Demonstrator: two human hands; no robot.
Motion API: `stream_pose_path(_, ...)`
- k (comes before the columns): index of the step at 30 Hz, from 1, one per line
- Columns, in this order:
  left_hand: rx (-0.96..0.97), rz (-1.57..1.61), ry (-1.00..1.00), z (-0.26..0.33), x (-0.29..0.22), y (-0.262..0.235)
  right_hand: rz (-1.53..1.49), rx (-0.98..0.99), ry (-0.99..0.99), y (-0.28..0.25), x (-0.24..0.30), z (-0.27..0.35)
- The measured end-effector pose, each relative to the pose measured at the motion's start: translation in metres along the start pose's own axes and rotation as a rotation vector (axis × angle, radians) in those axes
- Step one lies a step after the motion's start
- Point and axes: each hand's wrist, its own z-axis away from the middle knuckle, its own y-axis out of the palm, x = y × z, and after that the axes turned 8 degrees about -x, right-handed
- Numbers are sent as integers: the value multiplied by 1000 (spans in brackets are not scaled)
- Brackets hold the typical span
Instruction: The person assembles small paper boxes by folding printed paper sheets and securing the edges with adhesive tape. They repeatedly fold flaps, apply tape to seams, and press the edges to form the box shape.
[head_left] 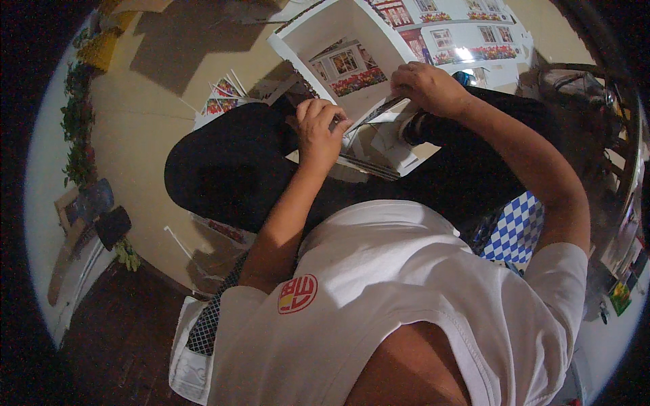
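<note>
Cardboard panel (376, 110), a thin white printed piece, lies across the person's lap, pinched between both hands, its long axis running from lower left to upper right. At the panel's lower-left end the left hand (318, 132) closes its fingers (336, 124) tightly on the edge, possibly with a small tool tucked inside, though that is too hidden to tell. At the panel's upper-right end the right hand (426, 86) curls down over the top edge, fingers narrow and gripping it. Both hands touch the panel, so neither is nearer; it sits directly between them, pointing away from the body. Just under the panel lie more flat white sheets (389, 152) on the black trousers (230, 166). Beyond the panel, farther from the body, stands a white model house (433, 27) printed with windows and flower boxes, open on one side. To the panel's left, a few printed cut-outs (220, 101) lie on the tan floor (145, 128). Near the right knee shows a blue-and-white checked cloth (516, 227).
</note>
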Motion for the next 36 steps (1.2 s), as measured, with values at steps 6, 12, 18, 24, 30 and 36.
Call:
stream_pose_path(6,-45,95,7,1,-4,-3,115,-215,-25,2,4,-4)
stream_pose_path(12,52,77,-44,4,-5,-7,133,-251,29,3,-3,4)
stream_pose_path(18,287,164,-164,-11,-16,-16,163,-57,-217,-14,-1,13)
stream_pose_path(24,240,12,21,-4,-33,-2,-59,69,-319,-9,12,7)
stream_pose_path(30,-157,152,-327,17,-55,-6,-53,58,-285,-10,12,10)
stream_pose_path(36,264,1517,-1474,42,-42,-7,-100,72,-277,-7,23,5)
